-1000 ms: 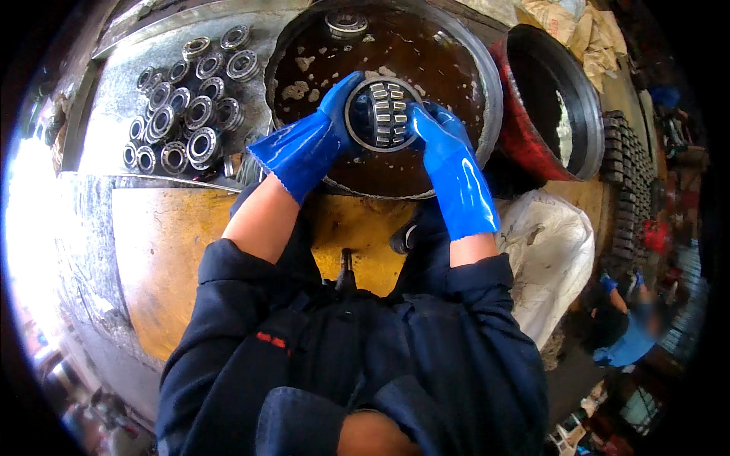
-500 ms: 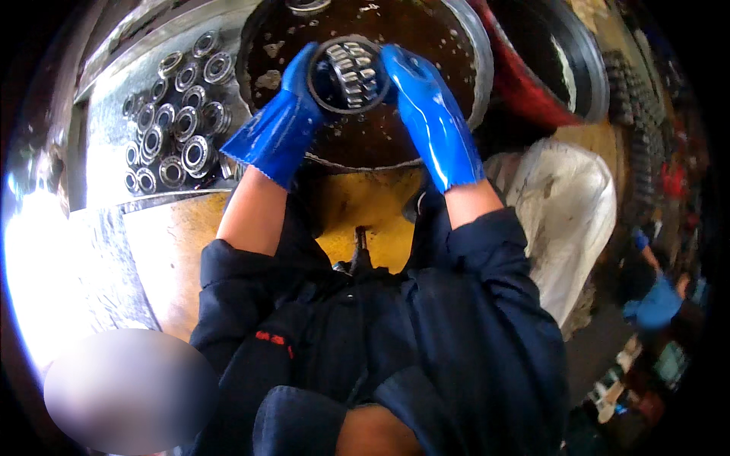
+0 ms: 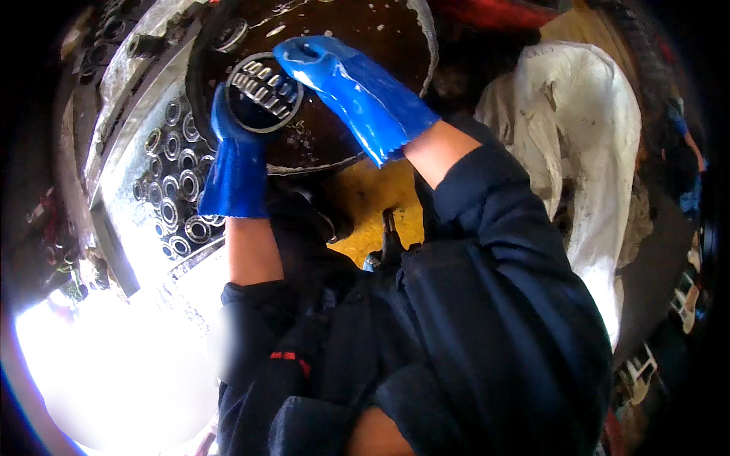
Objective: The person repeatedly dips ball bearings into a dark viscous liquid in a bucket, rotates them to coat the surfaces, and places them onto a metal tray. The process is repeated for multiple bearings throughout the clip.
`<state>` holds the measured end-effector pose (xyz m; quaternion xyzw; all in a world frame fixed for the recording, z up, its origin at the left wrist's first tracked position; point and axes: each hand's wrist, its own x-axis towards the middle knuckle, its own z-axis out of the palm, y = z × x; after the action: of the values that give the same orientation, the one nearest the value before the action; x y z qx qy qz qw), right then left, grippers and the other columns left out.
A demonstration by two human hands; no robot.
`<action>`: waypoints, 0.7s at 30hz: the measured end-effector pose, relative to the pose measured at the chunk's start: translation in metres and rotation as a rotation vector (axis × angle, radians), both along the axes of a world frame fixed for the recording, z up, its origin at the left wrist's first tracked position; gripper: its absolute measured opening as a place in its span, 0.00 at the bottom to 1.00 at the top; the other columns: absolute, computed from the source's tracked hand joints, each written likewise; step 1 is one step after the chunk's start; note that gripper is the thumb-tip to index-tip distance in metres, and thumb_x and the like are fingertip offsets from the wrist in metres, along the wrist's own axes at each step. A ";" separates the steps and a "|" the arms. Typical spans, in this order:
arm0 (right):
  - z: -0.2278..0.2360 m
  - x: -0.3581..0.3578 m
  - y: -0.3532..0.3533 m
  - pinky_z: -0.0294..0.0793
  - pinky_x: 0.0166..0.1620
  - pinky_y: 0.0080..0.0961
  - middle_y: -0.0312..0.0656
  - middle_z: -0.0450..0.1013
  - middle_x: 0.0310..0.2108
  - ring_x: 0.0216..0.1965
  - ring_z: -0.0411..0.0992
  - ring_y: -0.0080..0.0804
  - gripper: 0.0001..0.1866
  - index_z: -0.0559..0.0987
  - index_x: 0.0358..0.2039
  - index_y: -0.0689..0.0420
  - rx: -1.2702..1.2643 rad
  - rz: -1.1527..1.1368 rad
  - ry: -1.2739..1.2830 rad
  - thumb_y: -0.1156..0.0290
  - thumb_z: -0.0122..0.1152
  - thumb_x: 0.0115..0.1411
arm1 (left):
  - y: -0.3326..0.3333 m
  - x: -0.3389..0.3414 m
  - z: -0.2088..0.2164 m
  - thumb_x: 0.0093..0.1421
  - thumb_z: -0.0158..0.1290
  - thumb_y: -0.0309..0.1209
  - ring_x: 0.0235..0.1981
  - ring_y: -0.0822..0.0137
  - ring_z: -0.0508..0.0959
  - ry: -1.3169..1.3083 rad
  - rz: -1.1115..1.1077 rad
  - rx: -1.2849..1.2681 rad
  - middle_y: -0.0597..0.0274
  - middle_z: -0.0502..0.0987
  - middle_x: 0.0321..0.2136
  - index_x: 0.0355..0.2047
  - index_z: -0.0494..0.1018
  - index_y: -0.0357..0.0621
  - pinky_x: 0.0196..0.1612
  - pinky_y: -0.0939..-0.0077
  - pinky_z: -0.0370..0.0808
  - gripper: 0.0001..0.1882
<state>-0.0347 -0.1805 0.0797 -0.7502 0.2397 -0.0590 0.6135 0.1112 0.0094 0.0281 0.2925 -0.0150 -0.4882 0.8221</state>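
Both hands, in blue rubber gloves, are gripping one large roller bearing [image 3: 262, 93] between them, over a round basin [image 3: 395, 30] of dark brown liquid.

Left hand [image 3: 237, 148]: coming up from below the bearing, fingers curling around its lower-left rim, closed on it.

Right hand [image 3: 334, 72]: reaching in from the right, fingers wrapping over the bearing's upper-right edge, glove wet and glistening, closed on it too.

Bearing: sitting tilted between the two gloves, its ring of steel rollers facing up and left.

A second, smaller bearing [image 3: 230, 34] is lying in the liquid just beyond the left hand's fingertips.

To the left of the left hand, a metal tray [image 3: 122, 175] is holding many small bearings [image 3: 176, 190] packed side by side.

To the right of the right forearm, a white sack [image 3: 601, 152] is lying crumpled. Under both forearms, a yellow surface [image 3: 372, 205] is showing.
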 end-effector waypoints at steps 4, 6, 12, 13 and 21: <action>-0.018 0.000 -0.010 0.77 0.52 0.30 0.44 0.82 0.47 0.47 0.78 0.31 0.23 0.82 0.58 0.52 0.034 -0.003 -0.118 0.52 0.56 0.71 | -0.039 -0.043 0.027 0.72 0.38 0.54 0.56 0.43 0.77 -0.138 0.326 0.454 0.43 0.76 0.57 0.62 0.71 0.40 0.63 0.42 0.72 0.33; -0.033 -0.002 -0.015 0.76 0.54 0.30 0.44 0.82 0.48 0.49 0.78 0.31 0.22 0.82 0.57 0.55 0.059 0.027 -0.256 0.54 0.56 0.72 | -0.038 -0.050 0.032 0.72 0.38 0.56 0.56 0.42 0.78 -0.082 0.242 0.381 0.41 0.76 0.57 0.63 0.70 0.37 0.63 0.42 0.73 0.35; -0.021 -0.005 -0.004 0.76 0.54 0.29 0.43 0.82 0.45 0.47 0.78 0.29 0.24 0.84 0.52 0.58 0.088 -0.031 -0.066 0.51 0.56 0.71 | -0.019 -0.097 0.086 0.77 0.39 0.42 0.50 0.67 0.80 -0.668 0.336 0.661 0.55 0.81 0.50 0.58 0.73 0.32 0.57 0.73 0.75 0.25; -0.022 -0.005 -0.001 0.76 0.53 0.29 0.42 0.82 0.45 0.46 0.77 0.29 0.24 0.83 0.52 0.58 0.107 -0.030 -0.071 0.50 0.56 0.71 | -0.017 -0.097 0.087 0.78 0.38 0.40 0.52 0.68 0.78 -0.619 0.306 0.641 0.55 0.80 0.52 0.59 0.72 0.31 0.59 0.74 0.73 0.25; -0.038 0.000 -0.016 0.76 0.48 0.29 0.39 0.79 0.38 0.40 0.75 0.27 0.26 0.82 0.52 0.57 -0.014 -0.030 -0.026 0.47 0.52 0.73 | -0.024 -0.108 0.088 0.79 0.36 0.44 0.55 0.67 0.74 -0.757 0.233 0.734 0.55 0.78 0.54 0.60 0.70 0.29 0.62 0.73 0.67 0.28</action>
<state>-0.0342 -0.1965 0.0417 -0.7501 0.2424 -0.0796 0.6101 0.0029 -0.0144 0.1163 0.7159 -0.1061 -0.2272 0.6516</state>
